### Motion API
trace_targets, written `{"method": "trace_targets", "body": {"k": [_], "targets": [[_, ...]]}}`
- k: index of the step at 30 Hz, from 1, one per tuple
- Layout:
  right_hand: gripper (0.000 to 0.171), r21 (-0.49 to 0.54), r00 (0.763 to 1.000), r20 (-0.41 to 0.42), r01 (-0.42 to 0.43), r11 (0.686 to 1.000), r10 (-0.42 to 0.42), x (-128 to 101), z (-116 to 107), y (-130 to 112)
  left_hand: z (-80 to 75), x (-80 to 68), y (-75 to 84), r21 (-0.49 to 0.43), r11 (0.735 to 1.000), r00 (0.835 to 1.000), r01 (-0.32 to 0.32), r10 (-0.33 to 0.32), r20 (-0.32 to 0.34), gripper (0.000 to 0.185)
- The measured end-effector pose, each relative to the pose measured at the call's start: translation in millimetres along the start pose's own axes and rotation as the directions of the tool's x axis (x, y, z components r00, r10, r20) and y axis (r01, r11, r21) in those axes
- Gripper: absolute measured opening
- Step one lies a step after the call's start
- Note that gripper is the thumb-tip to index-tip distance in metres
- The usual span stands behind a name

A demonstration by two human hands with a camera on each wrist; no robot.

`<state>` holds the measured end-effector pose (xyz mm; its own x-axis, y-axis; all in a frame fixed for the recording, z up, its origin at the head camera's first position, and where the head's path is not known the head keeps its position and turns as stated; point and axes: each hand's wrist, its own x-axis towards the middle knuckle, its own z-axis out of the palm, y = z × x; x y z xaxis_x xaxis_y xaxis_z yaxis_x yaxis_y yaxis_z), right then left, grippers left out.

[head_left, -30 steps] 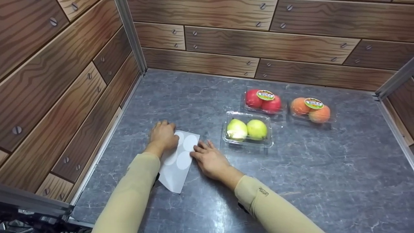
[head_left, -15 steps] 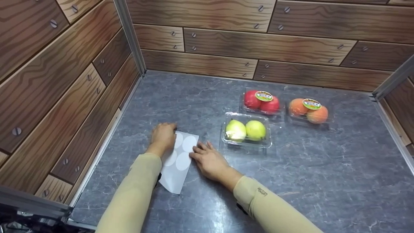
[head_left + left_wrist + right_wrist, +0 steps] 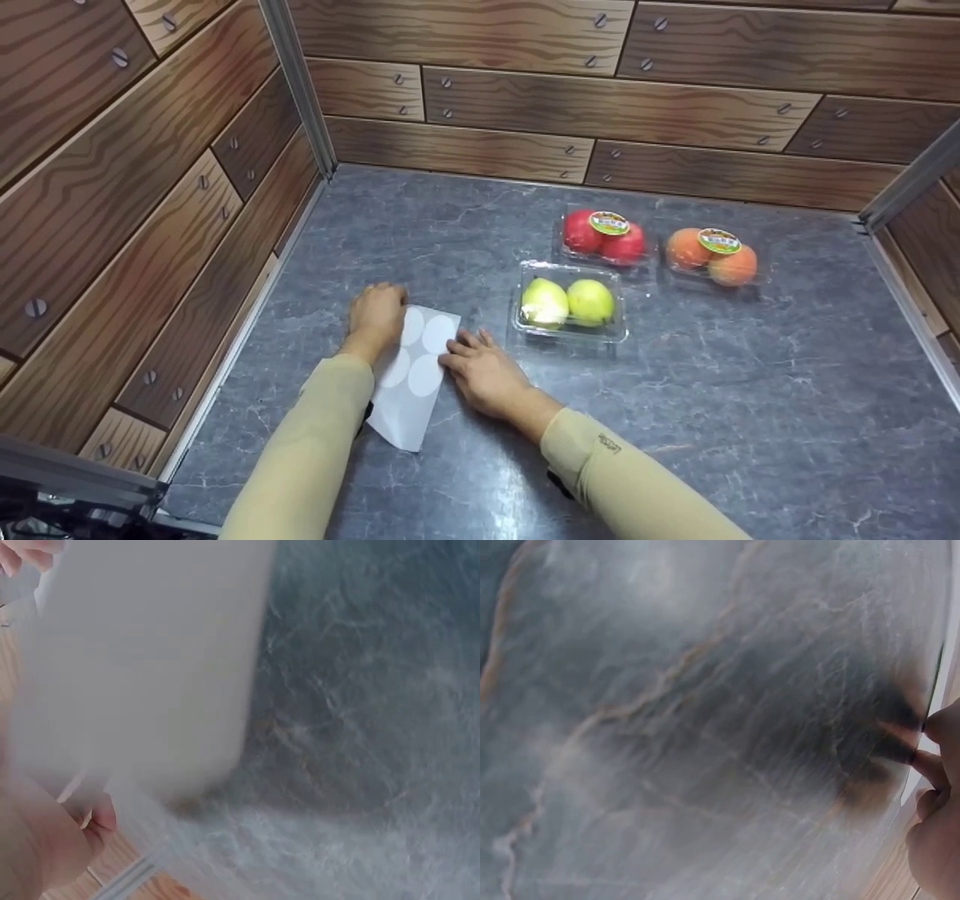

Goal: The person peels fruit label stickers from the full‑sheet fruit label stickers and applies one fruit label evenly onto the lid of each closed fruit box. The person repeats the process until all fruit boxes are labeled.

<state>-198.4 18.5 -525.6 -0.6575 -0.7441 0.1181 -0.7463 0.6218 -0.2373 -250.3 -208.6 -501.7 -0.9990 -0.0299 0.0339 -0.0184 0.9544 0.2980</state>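
A pale sheet of white oval stickers [image 3: 431,375] lies on the table, its near end curling up slightly. My left hand [image 3: 377,315] is at the sheet's upper left edge, fingers bent around it; the fingertips are hidden from above. In the left wrist view the sheet [image 3: 150,660] fills much of the picture, with the curled left fingers [image 3: 97,821] beside its edge. My right hand [image 3: 491,375] rests across from it, fingers extended and fingertips on the sheet's right edge. The right wrist view shows those fingertips [image 3: 928,765] touching the edge.
A clear box of two green pears [image 3: 570,335] stands right of the hands. Behind it is a box of red fruit [image 3: 581,231] with an oval label, and farther right a box of orange fruit [image 3: 733,265], also labelled. Wood-patterned walls [image 3: 510,97] border the table.
My left thumb has drawn back from over the sheet toward its left edge, uncovering more of the upper left oval. The right hand stays in place.
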Motion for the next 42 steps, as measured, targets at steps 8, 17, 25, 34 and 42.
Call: {"method": "trace_targets", "body": {"k": [8, 17, 25, 34, 42], "targets": [[0.038, 0.126, 0.996, -0.091, -0.005, 0.992, 0.017, -1.6, -28.4, 5.2, -19.7, -2.9, 5.5, -0.121, 0.992, 0.999, -0.039, 0.04, 0.005, 0.01], [0.035, 0.149, 0.953, -0.294, -0.034, 0.988, 0.078, -8.8, -68.8, 29.0, -47.0, -4.4, 10.1, -0.209, 0.962, 0.984, -0.175, 0.166, -0.062, 0.023], [0.031, 0.162, 0.889, -0.452, -0.005, 0.987, 0.079, -15.1, -83.6, 39.0, -70.5, -4.9, 30.6, -0.266, 0.915, 0.951, -0.303, 0.272, -0.146, 0.018], [0.022, 0.318, 0.769, -0.587, -0.068, 0.946, 0.253, -8.9, -95.9, 31.0, -90.8, -7.4, 56.8, -0.17, 0.851, 0.804, -0.497, 0.378, -0.459, 0.007], [0.018, 0.668, 0.714, -0.415, -0.183, 0.722, 0.564, 3.0, -118.7, 27.1, -89.1, -19.8, 80.5, 0.141, 0.732, 0.512, -0.667, 0.587, -0.627, 0.01]]}}
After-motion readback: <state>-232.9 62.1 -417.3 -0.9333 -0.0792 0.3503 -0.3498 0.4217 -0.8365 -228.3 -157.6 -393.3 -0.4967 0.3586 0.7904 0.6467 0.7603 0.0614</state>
